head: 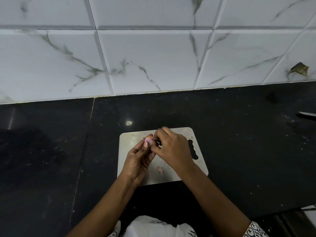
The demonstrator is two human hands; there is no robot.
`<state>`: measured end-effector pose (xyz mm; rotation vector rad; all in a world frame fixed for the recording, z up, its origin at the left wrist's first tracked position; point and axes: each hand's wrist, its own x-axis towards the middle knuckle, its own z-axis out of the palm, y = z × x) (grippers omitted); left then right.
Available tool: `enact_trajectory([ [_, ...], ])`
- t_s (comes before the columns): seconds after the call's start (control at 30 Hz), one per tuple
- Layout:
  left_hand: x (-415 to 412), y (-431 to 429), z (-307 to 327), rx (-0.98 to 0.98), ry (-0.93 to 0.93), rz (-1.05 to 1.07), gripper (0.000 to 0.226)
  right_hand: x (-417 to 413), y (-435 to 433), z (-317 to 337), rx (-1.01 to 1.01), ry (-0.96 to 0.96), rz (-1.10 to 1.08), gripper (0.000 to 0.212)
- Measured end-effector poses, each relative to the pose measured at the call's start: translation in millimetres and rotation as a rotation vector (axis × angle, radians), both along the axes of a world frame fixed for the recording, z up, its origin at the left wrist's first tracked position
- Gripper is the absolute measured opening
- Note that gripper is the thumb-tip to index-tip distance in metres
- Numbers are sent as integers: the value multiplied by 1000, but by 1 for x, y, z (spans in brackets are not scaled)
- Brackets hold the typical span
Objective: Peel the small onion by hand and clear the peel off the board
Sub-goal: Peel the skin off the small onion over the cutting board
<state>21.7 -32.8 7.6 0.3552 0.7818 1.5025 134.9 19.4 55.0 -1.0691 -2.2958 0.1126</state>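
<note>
A small pinkish-purple onion [148,140] is held above the steel cutting board [130,141] between the thumb and fingers of my left hand [139,159]. My right hand [171,147] is right beside it, fingertips pinched at the onion's right side, where the skin is. A pale scrap of peel [159,170] lies on the board below my hands, with tiny flakes [166,164] close by. Most of the onion is hidden by my fingers.
The board sits on a black speckled counter [239,151] against a white marble-tiled wall [153,57]. A knife tip [307,114] pokes in at the right edge. A dry brownish scrap [299,68] clings to the wall at the right.
</note>
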Motion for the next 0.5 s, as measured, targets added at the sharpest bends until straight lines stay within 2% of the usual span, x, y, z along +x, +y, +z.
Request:
enact_trajectory([
  [0.1,-4,-1,2,11,1,-33,84,0,3,4,-118,30,15,27],
  [0.23,-6,-3,-1,7,-19,-79,71,8,15,18,-368,171,-34,19],
  [0.33,-6,-5,-1,20,-46,-87,69,17,22,27,-466,248,-75,19],
  [0.5,-7,-4,-2,28,-129,-75,69,27,26,20,-551,195,-124,9],
])
